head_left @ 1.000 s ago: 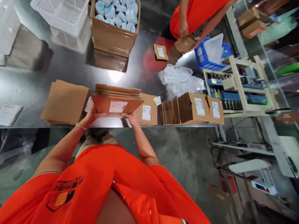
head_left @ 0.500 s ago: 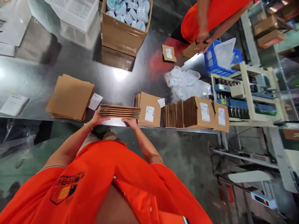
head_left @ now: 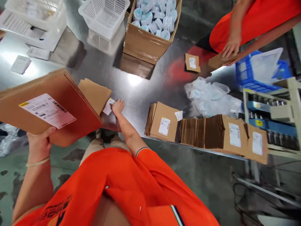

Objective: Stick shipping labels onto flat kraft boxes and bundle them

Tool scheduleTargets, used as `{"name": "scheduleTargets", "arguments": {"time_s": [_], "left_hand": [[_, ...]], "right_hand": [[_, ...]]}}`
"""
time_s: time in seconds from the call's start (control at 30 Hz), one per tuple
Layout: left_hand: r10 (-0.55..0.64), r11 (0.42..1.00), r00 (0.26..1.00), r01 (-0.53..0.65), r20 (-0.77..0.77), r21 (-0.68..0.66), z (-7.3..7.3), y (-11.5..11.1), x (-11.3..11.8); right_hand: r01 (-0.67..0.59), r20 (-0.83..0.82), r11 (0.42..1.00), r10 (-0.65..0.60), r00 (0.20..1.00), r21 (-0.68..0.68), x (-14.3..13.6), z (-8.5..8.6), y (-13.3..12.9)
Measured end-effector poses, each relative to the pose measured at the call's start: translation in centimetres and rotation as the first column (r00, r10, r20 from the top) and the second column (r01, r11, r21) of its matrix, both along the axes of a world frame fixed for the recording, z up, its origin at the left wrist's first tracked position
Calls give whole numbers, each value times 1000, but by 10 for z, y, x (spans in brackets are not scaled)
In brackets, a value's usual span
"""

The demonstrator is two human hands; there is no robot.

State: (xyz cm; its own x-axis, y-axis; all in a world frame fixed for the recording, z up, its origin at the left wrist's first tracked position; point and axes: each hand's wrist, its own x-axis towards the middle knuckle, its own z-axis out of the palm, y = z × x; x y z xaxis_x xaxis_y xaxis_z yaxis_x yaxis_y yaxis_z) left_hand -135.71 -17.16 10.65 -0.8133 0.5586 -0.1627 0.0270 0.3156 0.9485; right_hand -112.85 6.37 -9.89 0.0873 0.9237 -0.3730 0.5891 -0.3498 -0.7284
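Observation:
My left hand (head_left: 39,146) grips a stack of flat brown cardboard mailers (head_left: 77,122), raised at the left and tilted so that a white label (head_left: 48,110) on its face shows. At the table's near edge, my right hand (head_left: 118,107) has its fingers on a small white label slip (head_left: 108,106). That slip lies against a pile of brown mailers (head_left: 95,94), partly hidden behind the raised stack. Right of my right hand stand a few labelled mailers (head_left: 164,122) with a loose slip (head_left: 179,115) on top. A long row of upright mailers (head_left: 202,131) continues to the right.
An open carton (head_left: 145,47) of round white packs stands at the back, beside white baskets (head_left: 103,18). Clear plastic bags (head_left: 211,95) lie right of centre. Another person's hand (head_left: 231,47) is over a mailer at the back right, near a blue crate (head_left: 258,72) and a rack (head_left: 272,116).
The mailer stack held between both hands has moved left and up in my left hand, turned to show its label. My right hand has let go and moved to the slip. The view has shifted left.

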Motion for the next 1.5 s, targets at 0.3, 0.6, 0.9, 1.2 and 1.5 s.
{"name": "scheduleTargets", "arguments": {"time_s": [0.3, 0.6, 0.9, 1.2, 1.5], "left_hand": [[-242, 964, 906, 266, 349, -23, -31, 36, 53], [-548, 729, 608, 684, 574, -29, -132, 149, 174], [-709, 684, 702, 660, -69, -310, -115, 158, 189], [-940, 261, 256, 965, 227, -5, -74, 177, 229], [-947, 199, 210, 977, 241, -70, -70, 176, 196]], "right_hand": [[9, -103, 1000, -7, 995, 20, 50, 17, -14], [467, -148, 832, -443, 884, 300, 270, 100, -84], [426, -482, 902, -343, 806, 70, 232, 82, -119], [203, -477, 968, -108, 872, 151, 163, 87, -114], [-101, -366, 931, 235, 900, 351, 184, 127, -92]]}}
